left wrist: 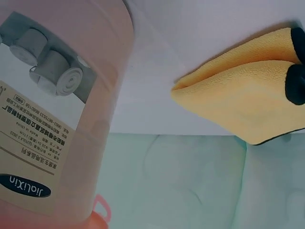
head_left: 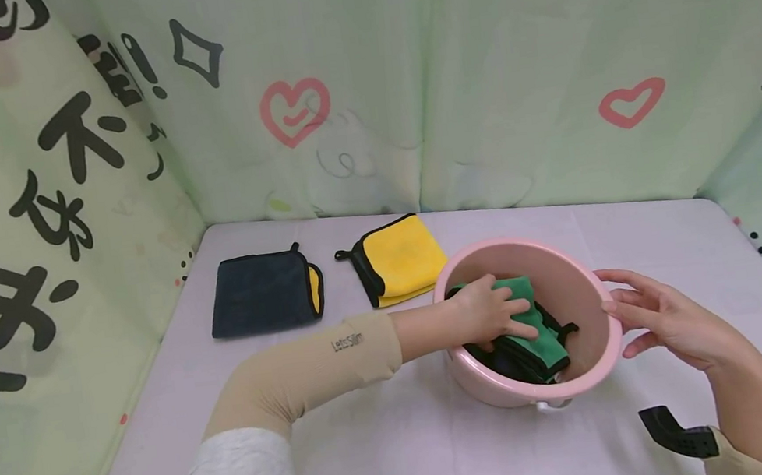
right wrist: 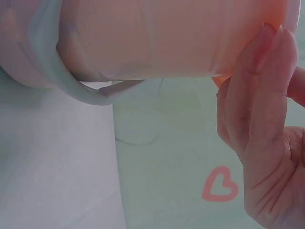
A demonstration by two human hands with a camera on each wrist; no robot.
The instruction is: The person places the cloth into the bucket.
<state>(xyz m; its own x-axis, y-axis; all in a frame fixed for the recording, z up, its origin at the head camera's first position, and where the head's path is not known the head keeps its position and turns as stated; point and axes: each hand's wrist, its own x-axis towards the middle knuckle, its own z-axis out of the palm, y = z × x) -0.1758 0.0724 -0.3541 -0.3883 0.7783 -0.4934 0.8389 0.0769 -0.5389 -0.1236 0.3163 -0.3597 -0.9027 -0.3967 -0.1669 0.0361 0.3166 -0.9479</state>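
Note:
In the head view a pink bucket (head_left: 493, 391) stands upright on the table. My left hand (head_left: 488, 310) reaches inside it and holds a folded green cloth (head_left: 547, 348) with black edging, fingers spread over its top. The left thumb is mostly hidden. At the bucket's right side, my right hand (head_left: 658, 312) holds the rim, thumb at the top edge and fingers along the outer wall. The right wrist view shows those fingers (right wrist: 271, 95) against the pink wall. Dark cloth (head_left: 508, 360) lies in the bucket beneath the left hand.
Left of the bucket lies a folded yellow cloth (head_left: 404, 258) with black trim. Farther left is a folded dark navy cloth (head_left: 260, 294) showing a yellow edge. A white handle (head_left: 553, 406) hangs at the bucket's front. Printed curtains (head_left: 367, 114) border the pale table (head_left: 369, 442).

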